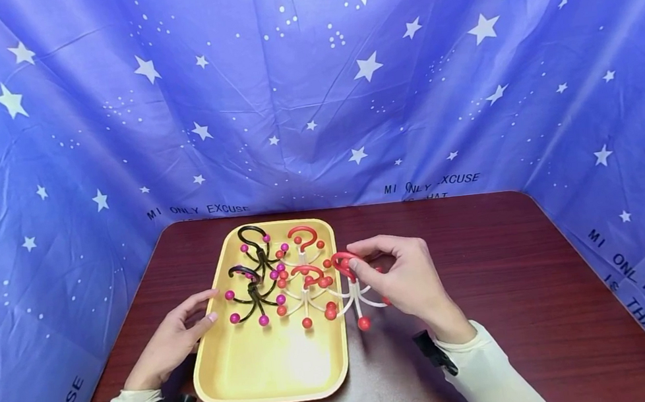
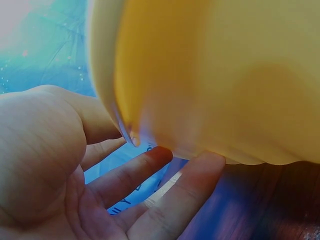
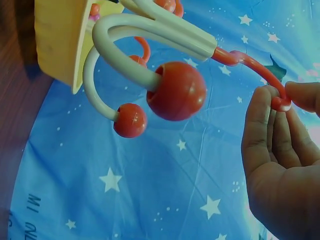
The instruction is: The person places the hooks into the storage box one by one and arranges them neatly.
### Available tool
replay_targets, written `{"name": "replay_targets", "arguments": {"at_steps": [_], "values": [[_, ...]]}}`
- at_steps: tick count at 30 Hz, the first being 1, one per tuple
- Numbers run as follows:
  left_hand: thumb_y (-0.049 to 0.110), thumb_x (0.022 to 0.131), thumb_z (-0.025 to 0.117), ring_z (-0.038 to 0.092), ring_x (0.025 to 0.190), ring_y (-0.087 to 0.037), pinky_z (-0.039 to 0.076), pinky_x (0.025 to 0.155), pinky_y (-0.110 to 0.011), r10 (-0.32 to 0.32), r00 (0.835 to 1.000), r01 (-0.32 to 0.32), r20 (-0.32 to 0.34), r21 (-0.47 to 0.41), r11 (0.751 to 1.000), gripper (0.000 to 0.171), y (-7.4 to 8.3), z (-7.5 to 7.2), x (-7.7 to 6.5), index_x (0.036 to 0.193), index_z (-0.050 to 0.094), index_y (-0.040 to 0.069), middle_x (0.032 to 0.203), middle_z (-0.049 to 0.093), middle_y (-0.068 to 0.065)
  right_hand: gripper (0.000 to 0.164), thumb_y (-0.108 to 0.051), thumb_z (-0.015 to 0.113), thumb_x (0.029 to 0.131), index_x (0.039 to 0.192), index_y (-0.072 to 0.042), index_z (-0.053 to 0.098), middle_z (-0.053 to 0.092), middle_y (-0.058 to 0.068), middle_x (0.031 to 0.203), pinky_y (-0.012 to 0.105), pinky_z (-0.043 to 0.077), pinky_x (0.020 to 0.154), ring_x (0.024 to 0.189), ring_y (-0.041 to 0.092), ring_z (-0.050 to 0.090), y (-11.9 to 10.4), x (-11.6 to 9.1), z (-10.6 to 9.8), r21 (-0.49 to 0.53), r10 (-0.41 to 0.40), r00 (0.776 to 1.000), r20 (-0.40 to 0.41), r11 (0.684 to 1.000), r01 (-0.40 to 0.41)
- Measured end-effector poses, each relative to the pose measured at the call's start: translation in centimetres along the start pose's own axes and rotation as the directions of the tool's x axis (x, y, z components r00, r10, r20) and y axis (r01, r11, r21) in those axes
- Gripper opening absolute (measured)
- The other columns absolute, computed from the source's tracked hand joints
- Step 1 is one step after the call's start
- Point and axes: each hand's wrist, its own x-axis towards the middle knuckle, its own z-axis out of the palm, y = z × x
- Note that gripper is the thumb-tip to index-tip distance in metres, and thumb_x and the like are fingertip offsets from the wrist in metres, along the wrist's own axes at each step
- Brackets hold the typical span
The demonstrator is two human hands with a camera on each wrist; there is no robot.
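My right hand [image 1: 405,274] pinches the red hook end of a white multi-arm hanger hook [image 1: 356,295] between thumb and fingers. This hanger hook has red ball tips and hangs at the tray's right rim; in the right wrist view its white arms [image 3: 122,55] spread away from the hand. At the left side of the yellow tray [image 1: 274,382], my left hand [image 1: 174,340] grips the rim and wall, with fingertips [image 2: 205,165] against the tray. Inside the tray stand two black hanger hooks [image 1: 254,293] with magenta ball tips and two more white-and-red ones [image 1: 306,296].
The tray stands on a dark red-brown table [image 1: 485,262]. A blue curtain [image 1: 308,76] with white stars encloses the table at the back and both sides. The hanger hooks sit in the tray's far half, their arms overlapping in the head view.
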Motion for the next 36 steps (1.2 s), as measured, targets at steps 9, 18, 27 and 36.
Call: {"name": "replay_targets", "arguments": {"at_steps": [9,18,27,36], "values": [[0.015,0.107,0.064,0.075,0.097,-0.030,0.066,0.069,-0.048,0.006,1.000,-0.006,-0.001,-0.011,1.000,0.056,0.0,-0.1,0.0,0.158,0.043,0.005,0.146,0.049,-0.034,0.015,-0.008,0.085,0.088,0.100,-0.015,0.084,0.081,-0.003,0.088,0.029,0.060,0.055,0.063,0.011,0.071,-0.9,-0.2,1.4,0.023,-0.063,0.997,0.055,0.998,0.062],[0.015,0.107,0.063,0.075,0.097,-0.030,0.066,0.069,-0.048,0.002,1.000,-0.002,-0.003,-0.008,1.000,0.055,0.0,-0.1,0.1,0.158,0.043,0.005,0.145,0.049,-0.035,0.017,-0.003,0.083,0.086,0.101,-0.010,0.084,0.081,-0.002,0.090,0.027,0.062,0.061,0.071,0.007,0.072,-1.5,-0.3,3.0,0.031,-0.129,0.986,0.103,0.991,0.127],[0.014,0.107,0.063,0.075,0.098,-0.029,0.066,0.069,-0.047,0.001,1.000,-0.001,-0.007,0.018,1.000,0.054,0.1,-0.1,0.1,0.157,0.045,0.007,0.145,0.051,-0.034,0.019,-0.002,0.082,0.086,0.104,-0.006,0.083,0.082,0.003,0.102,0.028,0.064,0.066,0.080,0.006,0.074,-1.9,-0.3,4.9,0.081,-0.127,0.980,0.154,0.990,0.115],[0.014,0.107,0.064,0.075,0.098,-0.029,0.066,0.070,-0.046,-0.002,1.000,0.002,-0.004,0.001,1.000,0.054,0.0,-0.2,0.1,0.157,0.044,0.006,0.146,0.050,-0.035,0.018,-0.003,0.080,0.087,0.104,-0.007,0.083,0.081,0.004,0.105,0.026,0.064,0.066,0.083,0.004,0.074,-1.7,-0.3,6.9,0.084,-0.103,0.974,0.202,0.993,0.087]]}}
